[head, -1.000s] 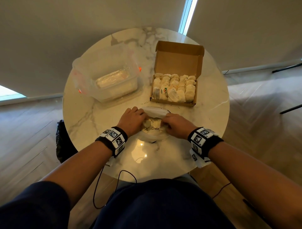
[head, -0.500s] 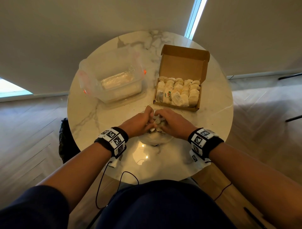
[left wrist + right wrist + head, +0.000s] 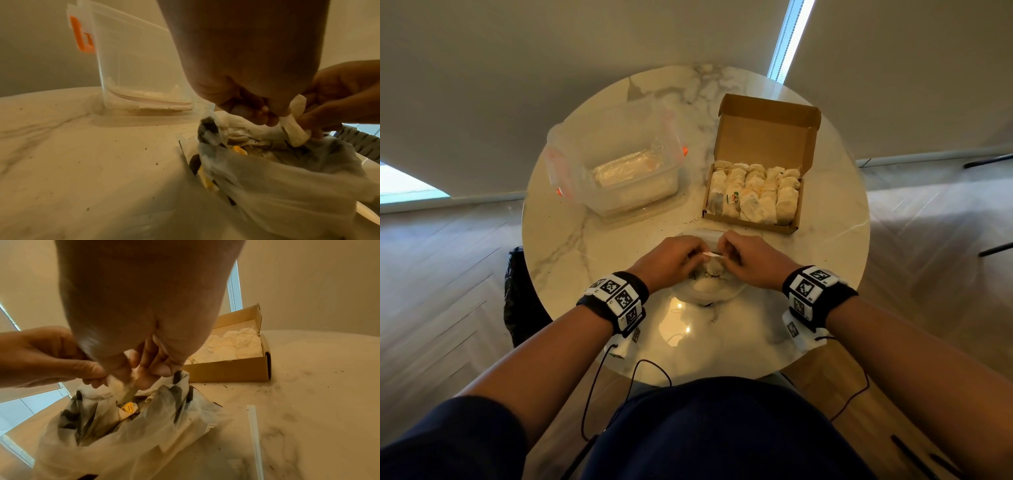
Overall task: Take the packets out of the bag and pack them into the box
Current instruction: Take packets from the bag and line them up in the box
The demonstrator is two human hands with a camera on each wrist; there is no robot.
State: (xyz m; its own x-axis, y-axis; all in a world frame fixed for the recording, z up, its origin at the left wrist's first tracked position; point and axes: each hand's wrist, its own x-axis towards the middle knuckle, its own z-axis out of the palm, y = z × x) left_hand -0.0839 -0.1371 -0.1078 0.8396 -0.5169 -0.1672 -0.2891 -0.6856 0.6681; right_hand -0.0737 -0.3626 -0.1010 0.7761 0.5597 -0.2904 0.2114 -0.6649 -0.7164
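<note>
Your left hand point(image 3: 673, 262) and right hand point(image 3: 751, 262) met over the bag point(image 3: 709, 291), fingers curled, both pinching one pale packet point(image 3: 294, 129) just above the bag's open mouth. From your head camera that packet was little more than a white sliver between your knuckles; your hands hid most of the bag. Only the wrist views showed the crumpled packets left inside, one with a yellow tag point(image 3: 128, 408), though blur made their count impossible to tell.

Going left to right across the round marble table point(image 3: 571, 246): a clear plastic container point(image 3: 616, 164) with orange clips stood on the far left, its contents hard to read through the walls. Bare tabletop lay between it and the open cardboard box point(image 3: 760, 164) on the far right, which held rows of packets. The box's near edge sat just beyond your right knuckles. A thin white strip point(image 3: 255, 439) lay right of the bag, seen only from your right wrist.
</note>
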